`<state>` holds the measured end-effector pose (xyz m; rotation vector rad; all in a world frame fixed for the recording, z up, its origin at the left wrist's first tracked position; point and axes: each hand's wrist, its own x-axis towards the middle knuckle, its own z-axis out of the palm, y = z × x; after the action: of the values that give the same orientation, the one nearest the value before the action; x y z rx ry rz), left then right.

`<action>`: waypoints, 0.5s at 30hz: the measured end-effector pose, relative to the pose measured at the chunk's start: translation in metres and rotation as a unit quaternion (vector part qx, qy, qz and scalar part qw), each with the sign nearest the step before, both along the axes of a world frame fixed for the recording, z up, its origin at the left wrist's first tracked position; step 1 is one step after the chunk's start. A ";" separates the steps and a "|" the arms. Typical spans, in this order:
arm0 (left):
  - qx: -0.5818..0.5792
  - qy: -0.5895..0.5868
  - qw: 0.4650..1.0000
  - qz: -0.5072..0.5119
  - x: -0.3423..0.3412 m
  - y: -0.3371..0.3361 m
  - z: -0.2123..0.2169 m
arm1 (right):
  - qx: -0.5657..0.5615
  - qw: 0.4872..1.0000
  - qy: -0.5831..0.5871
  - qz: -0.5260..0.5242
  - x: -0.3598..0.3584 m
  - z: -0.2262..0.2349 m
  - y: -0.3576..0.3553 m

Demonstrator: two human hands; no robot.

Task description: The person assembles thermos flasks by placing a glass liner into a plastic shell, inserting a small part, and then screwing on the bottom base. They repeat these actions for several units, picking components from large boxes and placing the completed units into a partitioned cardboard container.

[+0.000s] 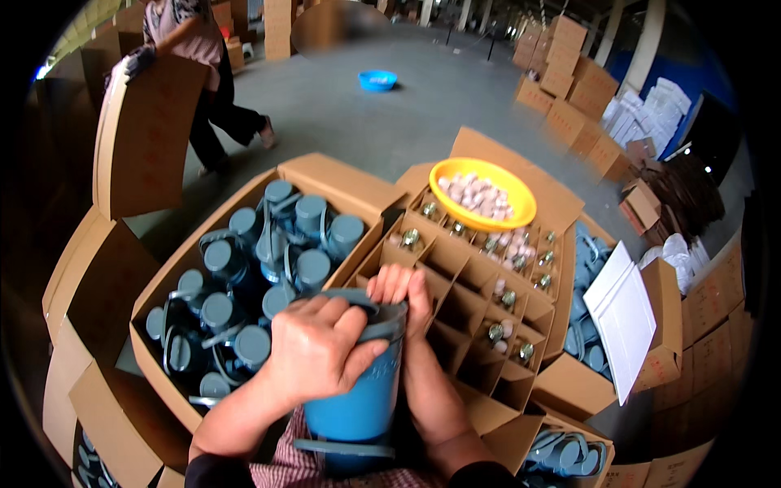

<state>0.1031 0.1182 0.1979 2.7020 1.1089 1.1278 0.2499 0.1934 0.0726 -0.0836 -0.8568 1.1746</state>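
Note:
A blue thermos jug [346, 413] with a grey-blue rim stands upright close to my body. My left hand [317, 346] is closed over its top, fingers curled at the lid and rim. On the far right side of the rim, my right hand [404, 297] grips the same jug. What lies under my left palm is hidden. A grey-blue ring crosses the jug's lower part. Just left of my hands is an open carton [150, 358] packed with several blue jugs [221, 311] with lids and loop handles. To the right is a divided carton [464, 281] with shiny silvery pieces [496, 332] in some compartments.
A yellow basin [521, 213] of pinkish-white plugs rests on the divided carton. A white sheet [622, 317] leans over another carton at right. Beyond are a blue basin [377, 80] on the floor, stacked cartons [573, 122], and a person [183, 41] handling a large carton [146, 142].

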 end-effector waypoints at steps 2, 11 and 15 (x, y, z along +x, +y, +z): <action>-0.001 -0.012 1.000 0.002 -0.005 0.003 -0.005 | -0.022 1.000 -0.012 0.007 -0.004 0.002 0.000; -0.153 -0.345 0.902 -0.209 -0.048 0.044 -0.079 | 0.038 0.936 -0.350 0.027 0.022 0.032 -0.022; -0.284 -0.446 0.789 -0.313 -0.049 0.060 -0.093 | 0.090 0.852 -0.504 -0.110 0.029 0.072 -0.039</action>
<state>0.0542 0.1779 0.1051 1.5094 0.2629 1.3582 0.2788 0.1545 0.1446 -0.6743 -1.8224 0.7763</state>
